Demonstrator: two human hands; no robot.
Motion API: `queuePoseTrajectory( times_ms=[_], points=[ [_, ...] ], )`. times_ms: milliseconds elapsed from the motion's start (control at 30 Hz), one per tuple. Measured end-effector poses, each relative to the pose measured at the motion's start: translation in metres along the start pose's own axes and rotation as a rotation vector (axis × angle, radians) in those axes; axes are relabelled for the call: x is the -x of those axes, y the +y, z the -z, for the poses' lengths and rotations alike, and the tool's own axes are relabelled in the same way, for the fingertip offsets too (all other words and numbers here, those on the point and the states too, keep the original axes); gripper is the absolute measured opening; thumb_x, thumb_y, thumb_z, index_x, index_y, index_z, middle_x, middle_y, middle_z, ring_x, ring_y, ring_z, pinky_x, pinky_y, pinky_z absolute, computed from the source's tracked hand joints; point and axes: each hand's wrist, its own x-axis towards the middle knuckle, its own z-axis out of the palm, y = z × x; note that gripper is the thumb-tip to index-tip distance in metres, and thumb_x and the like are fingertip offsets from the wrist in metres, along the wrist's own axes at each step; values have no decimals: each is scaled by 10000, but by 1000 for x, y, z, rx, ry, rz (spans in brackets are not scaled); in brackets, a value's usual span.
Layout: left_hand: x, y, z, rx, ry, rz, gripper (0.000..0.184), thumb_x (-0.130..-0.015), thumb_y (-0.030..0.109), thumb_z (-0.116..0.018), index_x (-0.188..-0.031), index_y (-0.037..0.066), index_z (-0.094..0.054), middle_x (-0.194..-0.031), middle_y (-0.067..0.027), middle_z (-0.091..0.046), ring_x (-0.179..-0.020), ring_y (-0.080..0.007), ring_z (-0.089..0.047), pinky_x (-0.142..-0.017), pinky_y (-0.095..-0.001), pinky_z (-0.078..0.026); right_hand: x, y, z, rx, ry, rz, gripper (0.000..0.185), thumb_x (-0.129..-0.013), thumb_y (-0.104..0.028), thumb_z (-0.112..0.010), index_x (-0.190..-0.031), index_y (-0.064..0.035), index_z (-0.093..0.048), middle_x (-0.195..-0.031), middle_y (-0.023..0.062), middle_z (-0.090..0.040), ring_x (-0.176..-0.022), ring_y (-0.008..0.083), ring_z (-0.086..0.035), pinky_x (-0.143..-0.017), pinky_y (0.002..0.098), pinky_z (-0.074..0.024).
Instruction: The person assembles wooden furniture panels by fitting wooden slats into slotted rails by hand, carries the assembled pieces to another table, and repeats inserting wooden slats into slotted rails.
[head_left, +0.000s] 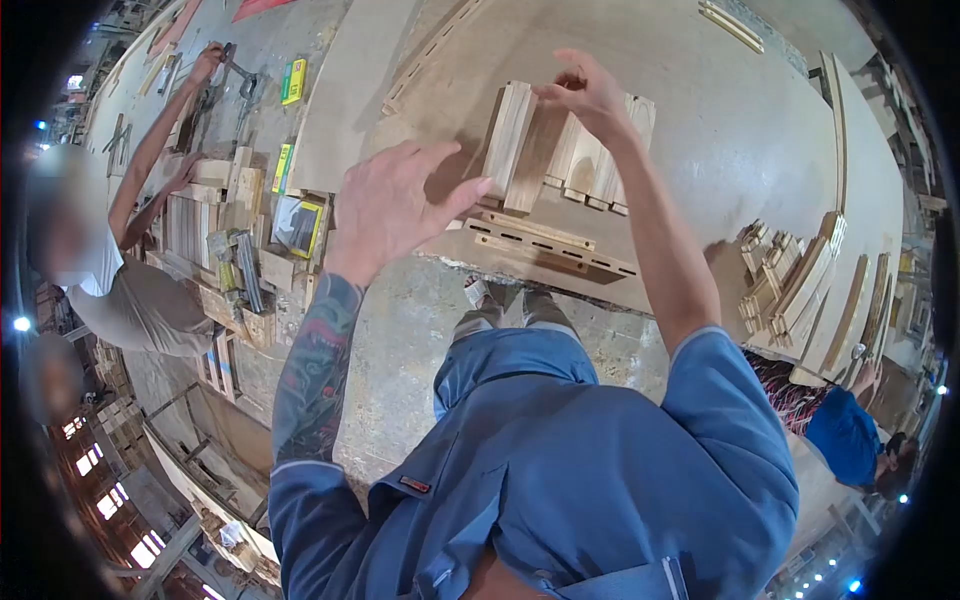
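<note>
My left hand (395, 200) is held above the near edge of the workbench (720, 130), fingers and thumb spread, with nothing in it. To its right a wooden block (510, 135) lies on the bench. My right hand (590, 95) is over the upper part of the wood pieces, between that block and a group of light wooden pieces (590, 160). Its fingers are bent and apart, and nothing shows in them. Nearer my body lie slotted wooden strips (535, 240) along the bench edge.
More wooden pieces (785, 270) are stacked at the right. A long slotted strip (430, 55) lies at the upper left. At the left a co-worker (150, 300) reaches over another bench with yellow-green boxes (293, 82). Another person (845, 435) is at the lower right.
</note>
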Motion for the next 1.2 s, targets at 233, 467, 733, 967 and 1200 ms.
queuePoseTrajectory(
  times_ms=[233, 467, 733, 967, 1200],
  points=[
    [2, -9, -8, 1, 88, -70, 526, -904, 579, -617, -1114, 111, -735, -1071, -137, -727, -984, -331, -686, -855, -418, -539, 115, -22, -27, -356, -93, -85, 344, -877, -217, -763, -1135, 5, -709, -946, 49, -741, -822, 127, -648, -743, 277, -515],
    [2, -10, 0, 70, -29, -33, 594, -951, 630, -498, -1096, 108, -741, -1070, -128, -726, -970, -336, -685, -807, -446, -549, 170, -21, -54, -142, -91, -30, 217, -915, -132, -710, -1097, -13, -704, -934, 67, -749, -815, 142, -678, -750, 314, -541],
    [1, -18, -2, 132, -52, -37, 603, -970, 635, -447, -1130, 129, -733, -1069, -106, -728, -1010, -334, -673, -853, -441, -532, 177, -35, -70, 39, -78, 167, 199, -903, -116, -690, -1093, -63, -714, -987, 139, -735, -835, 296, -710, -731, 389, -547],
    [-8, -1, 3, 294, -87, -136, 536, -987, 568, -470, -1106, 115, -730, -1043, -136, -723, -983, -342, -666, -835, -450, -518, 188, -66, -89, 103, -94, 262, 263, -843, -76, -691, -1103, -114, -691, -940, 152, -682, -826, 395, -666, -683, 465, -526],
    [-10, 21, -15, 69, -113, -163, 358, -951, 407, -593, -998, 80, -732, -830, -102, -692, -793, -317, -664, -724, -450, -510, 146, -45, -43, 258, -400, 61, 317, -868, -130, -675, -1185, -121, -671, -1079, 177, -685, -1017, 377, -654, -827, 471, -527]
  ],
)
